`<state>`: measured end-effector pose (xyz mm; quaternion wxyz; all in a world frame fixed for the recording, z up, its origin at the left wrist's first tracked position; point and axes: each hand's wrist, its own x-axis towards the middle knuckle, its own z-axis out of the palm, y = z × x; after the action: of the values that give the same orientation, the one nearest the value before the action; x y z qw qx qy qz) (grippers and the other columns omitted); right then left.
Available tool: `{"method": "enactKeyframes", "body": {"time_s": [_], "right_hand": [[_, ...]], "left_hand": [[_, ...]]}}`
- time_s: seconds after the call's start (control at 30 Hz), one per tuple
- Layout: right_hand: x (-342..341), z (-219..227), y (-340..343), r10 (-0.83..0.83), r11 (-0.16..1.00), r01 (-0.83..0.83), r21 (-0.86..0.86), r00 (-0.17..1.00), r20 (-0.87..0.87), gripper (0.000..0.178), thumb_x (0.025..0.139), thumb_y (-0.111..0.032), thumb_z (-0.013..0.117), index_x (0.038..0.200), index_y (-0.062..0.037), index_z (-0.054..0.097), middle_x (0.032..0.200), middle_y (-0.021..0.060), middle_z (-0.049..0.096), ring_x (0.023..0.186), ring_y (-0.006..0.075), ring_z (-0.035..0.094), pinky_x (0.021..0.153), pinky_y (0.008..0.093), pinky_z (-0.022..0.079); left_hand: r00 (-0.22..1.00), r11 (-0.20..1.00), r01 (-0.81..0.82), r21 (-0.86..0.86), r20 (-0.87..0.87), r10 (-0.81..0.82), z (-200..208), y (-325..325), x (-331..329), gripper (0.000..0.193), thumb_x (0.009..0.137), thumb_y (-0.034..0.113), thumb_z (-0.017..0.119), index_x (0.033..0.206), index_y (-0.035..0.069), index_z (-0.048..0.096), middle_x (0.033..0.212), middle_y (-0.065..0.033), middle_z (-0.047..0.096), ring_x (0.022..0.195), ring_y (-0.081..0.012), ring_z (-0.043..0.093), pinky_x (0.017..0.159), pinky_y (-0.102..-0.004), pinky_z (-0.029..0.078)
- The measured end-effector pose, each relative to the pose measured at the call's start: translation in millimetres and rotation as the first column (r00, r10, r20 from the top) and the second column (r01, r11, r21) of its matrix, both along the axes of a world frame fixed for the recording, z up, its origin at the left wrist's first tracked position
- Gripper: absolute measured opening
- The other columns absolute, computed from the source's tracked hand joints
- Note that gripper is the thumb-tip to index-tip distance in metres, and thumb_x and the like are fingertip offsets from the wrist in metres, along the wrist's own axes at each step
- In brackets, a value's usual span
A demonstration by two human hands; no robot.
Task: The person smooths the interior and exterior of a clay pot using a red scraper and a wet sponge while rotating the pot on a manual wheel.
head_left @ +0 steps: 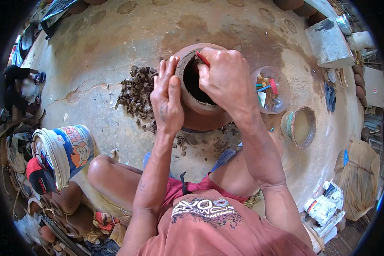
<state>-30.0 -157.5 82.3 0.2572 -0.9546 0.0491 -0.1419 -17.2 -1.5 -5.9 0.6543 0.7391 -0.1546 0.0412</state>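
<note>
A round clay pot [202,114] with a wide dark mouth stands on the floor before me. My left hand [166,96] lies along the left outside of its rim, fingers stretched and thumb up, bracing the wall. In my right hand [227,79] is a small red tool [203,58], pinched at the right of the mouth; its lower part is hidden inside the pot, so its exact kind does not show. Dark clay shavings [136,91] lie heaped left of the pot, with more scattered in front of it.
To the right are a clear bowl [281,102] of small coloured tools and a round tub [289,123] of cloudy water. A white bucket [64,149] with a red-black cap [40,177] stands left. Another person [17,87] sits far left. A pale block [328,42] stands back right.
</note>
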Motion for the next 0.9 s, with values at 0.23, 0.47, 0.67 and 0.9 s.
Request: {"method": "enactKeyframes", "body": {"time_s": [0.23, 0.47, 0.67, 0.9], "right_hand": [[0, 1, 7, 0.061, 0.998, -0.061, -0.019, 0.998, -0.002, 0.014, 0.087, -0.01, 0.065, 0.091, 0.001, 0.073, 0.086, 0.0264, 0.07, 0.084, 0.0452, 0.07, 0.078, 0.0541, 0.056], [-2, -2, 0, 0.288, 0.957, -0.288, -0.011, 0.957, -0.015, 0.014, 0.084, -0.004, 0.064, 0.094, -0.0006, 0.074, 0.084, 0.0229, 0.072, 0.085, 0.0411, 0.072, 0.08, 0.052, 0.056], [-5, -2, -5, 0.397, 0.918, -0.397, 0.007, 0.916, -0.062, 0.02, 0.081, -0.002, 0.065, 0.097, -0.001, 0.075, 0.087, 0.0211, 0.072, 0.087, 0.0406, 0.071, 0.08, 0.0507, 0.056], [-7, -1, -10, 0.468, 0.884, -0.468, -0.002, 0.884, -0.025, 0.018, 0.08, -0.001, 0.064, 0.096, -0.0004, 0.073, 0.088, 0.0196, 0.071, 0.088, 0.0403, 0.07, 0.079, 0.049, 0.054]], "left_hand": [[0.998, 0.997, 0.006, 0.079, 0.061, -0.011, 2, -3, 2, 0.047, 0.113, 0.031, 0.047, 0.15, 0.006, 0.061, 0.154, -0.0173, 0.06, 0.155, -0.0367, 0.042, 0.129, -0.0525, 0.022], [0.998, 0.999, 0.036, 0.032, 0.057, -0.038, 1, -4, 14, 0.044, 0.112, 0.027, 0.047, 0.144, 0.003, 0.066, 0.148, -0.0195, 0.065, 0.149, -0.0366, 0.049, 0.124, -0.0468, 0.034], [0.991, 0.992, 0.124, -0.006, 0.043, -0.124, 1, -4, 31, 0.042, 0.112, 0.028, 0.048, 0.138, 0.003, 0.07, 0.142, -0.0197, 0.068, 0.146, -0.037, 0.054, 0.121, -0.0457, 0.038], [0.949, 0.949, 0.315, -0.017, 0.02, -0.315, 7, -3, 58, 0.041, 0.111, 0.028, 0.05, 0.135, 0.003, 0.072, 0.139, -0.0189, 0.071, 0.145, -0.0346, 0.055, 0.118, -0.0441, 0.041]]}}
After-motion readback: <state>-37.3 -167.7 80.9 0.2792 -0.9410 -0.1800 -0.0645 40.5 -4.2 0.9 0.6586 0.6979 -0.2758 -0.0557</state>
